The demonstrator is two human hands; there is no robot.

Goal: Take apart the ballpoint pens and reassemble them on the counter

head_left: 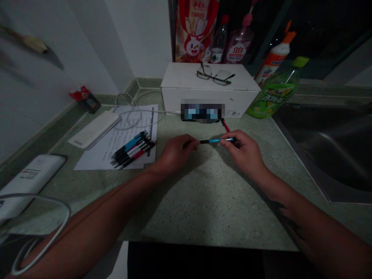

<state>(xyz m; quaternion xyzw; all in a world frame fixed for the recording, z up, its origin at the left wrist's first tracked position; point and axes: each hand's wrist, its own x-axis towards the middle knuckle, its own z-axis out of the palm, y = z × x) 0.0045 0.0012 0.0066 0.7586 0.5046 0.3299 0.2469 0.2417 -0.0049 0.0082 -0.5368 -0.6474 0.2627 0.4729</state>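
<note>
A blue-and-black pen (214, 140) is stretched level between my two hands above the counter. My left hand (176, 151) pinches its black end, and the fingertips hide that tip. At the other end, the thumb and fingers of my right hand (244, 150) close round the blue barrel. Just beyond the right fingers lies a red-and-black pen (225, 125), partly covered by the hand. To the left of my left hand, a pile of blue, white and red pens (132, 150) rests on printed paper (97, 155).
A white box (174, 99) with glasses (215, 76) on top stands at the back, a phone (202, 112) before it. A green bottle (274, 93) and a sink (328, 155) are right. White power banks (94, 130) and a cable (68, 217) lie left.
</note>
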